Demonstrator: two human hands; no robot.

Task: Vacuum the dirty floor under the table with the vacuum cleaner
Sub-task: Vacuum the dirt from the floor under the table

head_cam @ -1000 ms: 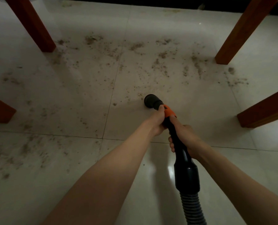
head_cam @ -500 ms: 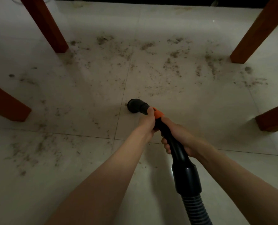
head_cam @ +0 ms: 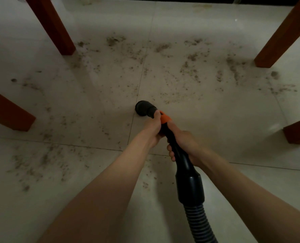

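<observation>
Dirty floor (head_cam: 189, 79) spreads beyond the nozzle (head_cam: 143, 108), which touches the tiles while left hand (head_cam: 153, 129) and right hand (head_cam: 184, 142) grip the wand (head_cam: 173, 142) just behind it, apparently for control.

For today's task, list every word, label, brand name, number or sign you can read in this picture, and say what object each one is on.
None: no text can be read anywhere in this view.
Vacuum wand, its orange collar, nozzle and hose: plain, no lettering visible.
Wooden table legs and tiled floor: no marks or signs, only scattered dirt.
</observation>
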